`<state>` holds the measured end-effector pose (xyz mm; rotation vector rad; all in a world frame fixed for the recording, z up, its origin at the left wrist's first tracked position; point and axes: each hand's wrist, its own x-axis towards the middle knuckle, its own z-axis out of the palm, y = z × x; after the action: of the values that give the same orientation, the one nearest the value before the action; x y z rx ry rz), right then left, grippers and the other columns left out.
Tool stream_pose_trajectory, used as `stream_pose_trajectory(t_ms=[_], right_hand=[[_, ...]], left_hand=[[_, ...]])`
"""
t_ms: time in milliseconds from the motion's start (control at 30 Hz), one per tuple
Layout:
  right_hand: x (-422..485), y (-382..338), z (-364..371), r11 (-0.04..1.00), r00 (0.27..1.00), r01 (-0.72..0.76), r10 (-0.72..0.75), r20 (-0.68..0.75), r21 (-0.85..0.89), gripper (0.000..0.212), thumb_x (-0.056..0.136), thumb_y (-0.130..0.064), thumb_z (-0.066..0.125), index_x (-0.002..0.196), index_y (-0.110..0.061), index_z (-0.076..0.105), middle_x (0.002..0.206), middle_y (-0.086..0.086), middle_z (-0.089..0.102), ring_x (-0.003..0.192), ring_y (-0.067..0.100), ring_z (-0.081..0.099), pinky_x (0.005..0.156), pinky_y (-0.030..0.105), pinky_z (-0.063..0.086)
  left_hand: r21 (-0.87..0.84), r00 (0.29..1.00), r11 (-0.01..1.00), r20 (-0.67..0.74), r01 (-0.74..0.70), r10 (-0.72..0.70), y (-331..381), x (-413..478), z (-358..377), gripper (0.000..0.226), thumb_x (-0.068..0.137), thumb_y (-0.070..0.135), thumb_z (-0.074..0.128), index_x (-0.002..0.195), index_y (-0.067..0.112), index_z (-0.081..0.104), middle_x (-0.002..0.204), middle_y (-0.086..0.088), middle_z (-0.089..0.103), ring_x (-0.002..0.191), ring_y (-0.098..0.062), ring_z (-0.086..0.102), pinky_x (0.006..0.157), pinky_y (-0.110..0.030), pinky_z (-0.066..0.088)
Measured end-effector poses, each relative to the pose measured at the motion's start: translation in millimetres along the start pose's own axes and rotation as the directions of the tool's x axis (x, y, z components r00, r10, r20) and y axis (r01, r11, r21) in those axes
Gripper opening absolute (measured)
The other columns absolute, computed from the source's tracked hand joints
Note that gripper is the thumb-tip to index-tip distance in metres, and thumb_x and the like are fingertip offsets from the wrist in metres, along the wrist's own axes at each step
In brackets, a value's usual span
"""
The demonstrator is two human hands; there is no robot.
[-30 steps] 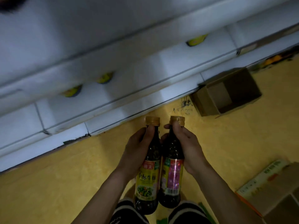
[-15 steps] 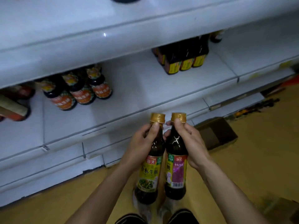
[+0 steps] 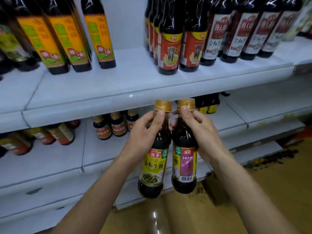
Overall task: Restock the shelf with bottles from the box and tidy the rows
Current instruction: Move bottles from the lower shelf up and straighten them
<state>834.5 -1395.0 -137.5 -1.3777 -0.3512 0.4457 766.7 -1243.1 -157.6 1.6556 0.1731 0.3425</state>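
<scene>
I hold two dark soy sauce bottles with gold caps, upright and side by side, in front of the white shelves. My left hand (image 3: 145,134) grips the neck of the left bottle (image 3: 152,173), whose yellow label faces me. My right hand (image 3: 200,134) grips the neck of the right bottle (image 3: 184,168), which shows a purple back label with a barcode. The two bottles touch each other at the shoulders. Their caps sit just below the front edge of the upper shelf (image 3: 118,97).
On the upper shelf stand orange-labelled bottles (image 3: 67,39) at left, red-labelled bottles (image 3: 170,49) in the middle and white-labelled bottles (image 3: 244,38) at right. The lower shelf (image 3: 59,159) holds small bottles (image 3: 116,125) at the back. Yellow floor (image 3: 194,213) lies below.
The view has tilted up from the floor and box to the shelves. Both hands have risen with the two bottles, still gripped by the necks.
</scene>
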Motion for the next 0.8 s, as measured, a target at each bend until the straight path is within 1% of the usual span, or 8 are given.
stream_pose_trajectory(t_ms=[100, 200, 300, 367, 500, 600, 667, 800], right_hand=[[0, -18, 15, 0.998, 0.998, 0.06, -0.059, 0.032, -0.011, 0.055, 0.087, -0.049, 0.062, 0.11, 0.001, 0.066, 0.086, 0.016, 0.071, 0.079, 0.027, 0.069, 0.076, 0.043, 0.056], [4, -33, 28, 0.995, 0.993, 0.101, -0.101, 0.065, -0.001, 0.054, 0.086, -0.051, 0.062, 0.109, -0.002, 0.068, 0.087, 0.017, 0.072, 0.081, 0.027, 0.071, 0.081, 0.045, 0.056], [11, -45, 40, 0.993, 0.987, 0.116, -0.118, 0.106, 0.024, 0.05, 0.088, -0.049, 0.061, 0.111, -0.006, 0.068, 0.087, 0.015, 0.072, 0.082, 0.026, 0.071, 0.079, 0.041, 0.057], [17, -53, 46, 0.992, 0.981, 0.119, -0.125, 0.151, 0.043, 0.048, 0.09, -0.048, 0.06, 0.112, -0.005, 0.067, 0.087, 0.014, 0.071, 0.081, 0.026, 0.07, 0.076, 0.04, 0.057], [30, -69, 56, 0.988, 0.96, 0.145, -0.153, 0.235, 0.049, 0.05, 0.091, -0.047, 0.058, 0.113, -0.003, 0.065, 0.086, 0.013, 0.07, 0.08, 0.024, 0.07, 0.072, 0.035, 0.059], [41, -79, 62, 0.986, 0.945, 0.158, -0.166, 0.283, 0.051, 0.053, 0.088, -0.05, 0.06, 0.112, -0.003, 0.065, 0.084, 0.013, 0.071, 0.079, 0.024, 0.07, 0.07, 0.037, 0.058], [49, -85, 67, 0.984, 0.933, 0.17, -0.176, 0.313, 0.047, 0.054, 0.086, -0.052, 0.061, 0.11, -0.005, 0.067, 0.084, 0.013, 0.071, 0.079, 0.024, 0.07, 0.07, 0.039, 0.057], [65, -93, 75, 0.983, 0.904, 0.178, -0.178, 0.39, 0.036, 0.052, 0.085, -0.057, 0.063, 0.107, -0.011, 0.071, 0.089, 0.013, 0.074, 0.085, 0.026, 0.072, 0.082, 0.046, 0.056]], left_hand=[[0.014, 0.999, 0.999, -0.016, -0.052, 0.052, 19, -3, -15, 0.047, 0.099, 0.056, 0.049, 0.103, 0.014, 0.07, 0.096, -0.008, 0.075, 0.094, -0.024, 0.072, 0.086, -0.042, 0.056], [-0.01, 0.996, 0.997, -0.057, -0.076, 0.075, 35, -5, -26, 0.044, 0.097, 0.06, 0.052, 0.106, 0.022, 0.072, 0.098, -0.005, 0.077, 0.097, -0.02, 0.073, 0.092, -0.045, 0.056], [-0.037, 0.99, 0.993, -0.093, -0.112, 0.108, 52, -4, -37, 0.041, 0.095, 0.059, 0.052, 0.103, 0.024, 0.072, 0.096, -0.006, 0.076, 0.096, -0.021, 0.073, 0.089, -0.044, 0.057], [-0.025, 0.985, 0.992, -0.117, -0.128, 0.124, 62, -3, -43, 0.04, 0.096, 0.056, 0.051, 0.103, 0.022, 0.071, 0.097, -0.005, 0.076, 0.097, -0.023, 0.073, 0.09, -0.046, 0.057], [0.015, 0.972, 0.988, -0.175, -0.157, 0.157, 78, 1, -51, 0.045, 0.099, 0.054, 0.05, 0.105, 0.013, 0.068, 0.097, -0.01, 0.075, 0.098, -0.028, 0.072, 0.094, -0.055, 0.055], [0.051, 0.953, 0.985, -0.246, -0.168, 0.175, 88, 3, -54, 0.046, 0.093, 0.062, 0.053, 0.105, 0.021, 0.07, 0.099, -0.007, 0.076, 0.1, -0.026, 0.072, 0.096, -0.058, 0.054], [0.068, 0.94, 0.984, -0.289, -0.168, 0.18, 93, 4, -58, 0.047, 0.094, 0.063, 0.053, 0.106, 0.022, 0.071, 0.099, -0.007, 0.076, 0.1, -0.025, 0.072, 0.096, -0.058, 0.053], [0.114, 0.913, 0.977, -0.349, -0.181, 0.21, 106, 5, -65, 0.045, 0.099, 0.055, 0.05, 0.104, 0.015, 0.07, 0.1, -0.008, 0.075, 0.099, -0.027, 0.072, 0.095, -0.056, 0.054]])
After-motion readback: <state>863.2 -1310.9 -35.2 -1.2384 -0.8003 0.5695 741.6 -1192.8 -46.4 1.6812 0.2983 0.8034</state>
